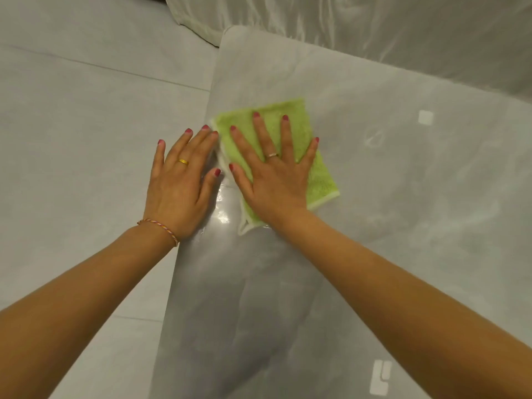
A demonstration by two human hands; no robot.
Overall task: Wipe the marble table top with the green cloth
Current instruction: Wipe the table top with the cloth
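A green cloth [321, 175] with a white border lies flat on the glossy grey marble table top [403, 182], near the table's left edge. My right hand [273, 171] presses flat on the cloth, fingers spread, covering most of its middle. My left hand [181, 182] lies open with fingers apart just left of the cloth, over the table's left edge, its fingertips touching the cloth's white border. Wet streaks shine on the marble just below the cloth.
A pale tiled floor [72, 133] fills the left side below the table edge. White sheer curtain fabric [345, 21] hangs along the far side of the table. Ceiling lights reflect in the marble at the right and bottom right.
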